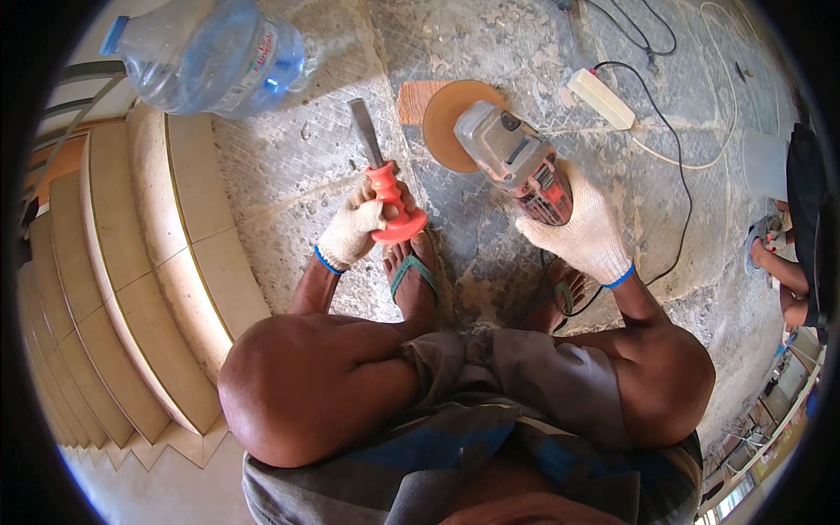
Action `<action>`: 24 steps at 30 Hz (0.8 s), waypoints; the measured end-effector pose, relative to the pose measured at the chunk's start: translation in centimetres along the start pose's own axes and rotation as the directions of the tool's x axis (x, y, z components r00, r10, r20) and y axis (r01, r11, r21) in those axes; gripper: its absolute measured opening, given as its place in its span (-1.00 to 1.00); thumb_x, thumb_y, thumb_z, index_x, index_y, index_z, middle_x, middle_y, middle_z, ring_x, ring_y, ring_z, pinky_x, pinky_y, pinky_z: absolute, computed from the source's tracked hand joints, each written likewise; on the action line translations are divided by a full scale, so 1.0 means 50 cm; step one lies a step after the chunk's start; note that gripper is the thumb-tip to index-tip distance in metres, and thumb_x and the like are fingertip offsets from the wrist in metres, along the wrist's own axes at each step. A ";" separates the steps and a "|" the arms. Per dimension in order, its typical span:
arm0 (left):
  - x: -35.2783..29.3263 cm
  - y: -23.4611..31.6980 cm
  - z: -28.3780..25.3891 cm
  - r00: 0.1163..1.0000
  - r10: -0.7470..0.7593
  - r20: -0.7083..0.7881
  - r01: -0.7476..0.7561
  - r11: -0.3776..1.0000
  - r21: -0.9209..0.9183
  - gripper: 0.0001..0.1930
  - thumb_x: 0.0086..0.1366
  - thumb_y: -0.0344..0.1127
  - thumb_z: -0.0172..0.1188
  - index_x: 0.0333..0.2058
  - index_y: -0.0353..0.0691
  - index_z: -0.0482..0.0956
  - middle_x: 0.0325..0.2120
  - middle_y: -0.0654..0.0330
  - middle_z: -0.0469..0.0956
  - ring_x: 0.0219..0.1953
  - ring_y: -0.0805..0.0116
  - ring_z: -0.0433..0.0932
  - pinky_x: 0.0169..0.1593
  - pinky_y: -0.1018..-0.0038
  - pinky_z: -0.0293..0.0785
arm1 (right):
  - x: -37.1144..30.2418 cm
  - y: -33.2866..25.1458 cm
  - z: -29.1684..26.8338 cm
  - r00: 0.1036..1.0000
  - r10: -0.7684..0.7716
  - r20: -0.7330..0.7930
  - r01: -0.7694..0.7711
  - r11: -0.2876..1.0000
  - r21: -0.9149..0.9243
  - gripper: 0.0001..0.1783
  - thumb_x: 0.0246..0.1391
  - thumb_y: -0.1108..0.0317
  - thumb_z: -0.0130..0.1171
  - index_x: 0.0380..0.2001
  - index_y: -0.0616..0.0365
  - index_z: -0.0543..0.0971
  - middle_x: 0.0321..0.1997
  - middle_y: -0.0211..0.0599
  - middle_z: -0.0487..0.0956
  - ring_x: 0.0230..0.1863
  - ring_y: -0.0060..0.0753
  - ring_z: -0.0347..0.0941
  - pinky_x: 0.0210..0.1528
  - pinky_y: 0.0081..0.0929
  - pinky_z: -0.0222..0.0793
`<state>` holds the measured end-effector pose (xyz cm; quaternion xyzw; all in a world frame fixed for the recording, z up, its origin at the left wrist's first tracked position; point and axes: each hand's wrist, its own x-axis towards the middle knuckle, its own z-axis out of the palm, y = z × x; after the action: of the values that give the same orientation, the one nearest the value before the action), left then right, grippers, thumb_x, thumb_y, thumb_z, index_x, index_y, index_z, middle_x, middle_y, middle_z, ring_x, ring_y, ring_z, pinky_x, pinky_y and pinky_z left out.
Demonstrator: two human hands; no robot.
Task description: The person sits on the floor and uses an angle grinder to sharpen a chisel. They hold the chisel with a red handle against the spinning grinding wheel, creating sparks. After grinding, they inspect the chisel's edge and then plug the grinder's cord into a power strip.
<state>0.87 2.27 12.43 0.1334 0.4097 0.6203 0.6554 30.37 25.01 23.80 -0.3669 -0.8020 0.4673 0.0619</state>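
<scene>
In a white knit glove with a blue cuff, my left hand [352, 229] is closed round the red grip of a cold chisel [383, 179]. Its flat grey blade points up and away from me, and a wide red guard flares at the near end. My right hand [584, 223], gloved the same way, grips the body of an angle grinder [516, 157]. A large tan disc [457, 122] is fitted at the grinder's far left end, with no guard seen over it. The chisel and the disc are apart. Whether the disc is turning I cannot tell.
Tiled steps [131, 289] run along the left. A big clear water bottle [219, 61] lies at the far left. A reddish-brown block [420, 101] sits by the disc. A white power strip [602, 98] and a black cord [687, 192] lie right. Another person's leg [779, 267] shows far right.
</scene>
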 end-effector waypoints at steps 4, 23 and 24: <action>-0.012 -0.004 -0.002 0.995 0.032 -0.096 -0.022 0.995 0.102 -0.29 0.50 -0.06 0.42 0.45 -0.31 0.43 0.09 0.11 0.68 0.16 0.25 0.67 0.33 0.22 0.58 | -0.003 0.016 0.000 1.000 0.023 0.003 -0.023 1.000 0.005 -0.18 -0.03 0.13 0.74 0.23 0.21 0.57 -0.01 0.07 0.80 0.05 0.10 0.81 0.06 -0.12 0.71; -0.043 -0.004 0.008 0.993 -0.058 -0.104 0.097 0.899 0.427 -0.44 0.41 -0.15 0.40 0.26 -0.36 0.58 -0.07 0.19 0.69 -0.06 0.43 0.65 0.16 0.38 0.59 | -0.007 0.007 0.032 0.998 0.016 0.057 -0.011 0.996 -0.092 -0.21 -0.05 0.06 0.68 0.23 0.08 0.61 0.04 -0.03 0.79 0.09 0.12 0.78 0.10 -0.09 0.72; -0.044 -0.003 0.007 0.992 -0.056 -0.109 0.098 0.896 0.433 -0.45 0.41 -0.15 0.40 0.26 -0.36 0.58 -0.08 0.19 0.70 -0.07 0.44 0.65 0.15 0.39 0.59 | -0.006 0.008 0.033 0.998 0.010 0.057 -0.004 0.995 -0.101 -0.21 -0.05 0.06 0.69 0.23 0.09 0.61 0.04 -0.03 0.79 0.09 0.13 0.78 0.10 -0.08 0.72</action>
<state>1.43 0.34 13.37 0.2316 0.5737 0.4916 0.6129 30.09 23.76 22.66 -0.3588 -0.8247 0.4368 0.0187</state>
